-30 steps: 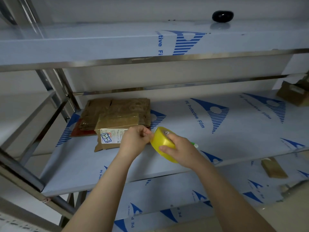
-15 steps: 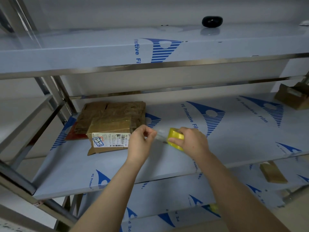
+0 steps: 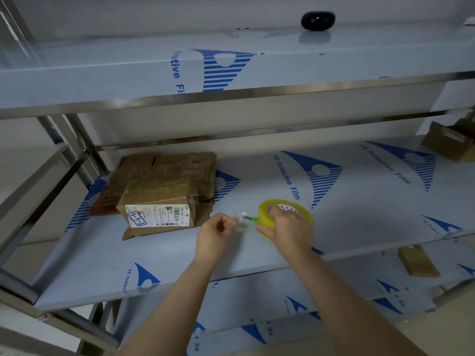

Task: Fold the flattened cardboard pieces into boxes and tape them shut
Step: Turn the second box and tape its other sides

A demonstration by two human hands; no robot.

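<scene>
A yellow roll of clear tape [image 3: 264, 214] is gripped in my right hand [image 3: 289, 227] above the middle shelf. My left hand [image 3: 214, 233] pinches the loose end of the tape, and a short clear strip [image 3: 244, 222] stretches between the two hands. To the left lies a stack of flattened cardboard pieces [image 3: 164, 173], with a folded brown box [image 3: 156, 204] bearing a white shipping label on top of it. Both hands are to the right of the box and apart from it.
The middle shelf [image 3: 359, 201] is covered in blue-printed protective film. Another cardboard box [image 3: 452, 142] sits at its far right. A small cardboard piece [image 3: 417, 262] lies on the lower shelf. A black object [image 3: 318, 20] rests on the top shelf. Steel posts stand at left.
The roll has turned so its open core faces up, and the hands have drawn a little apart, pulling out a short strip of tape. The view has shifted slightly.
</scene>
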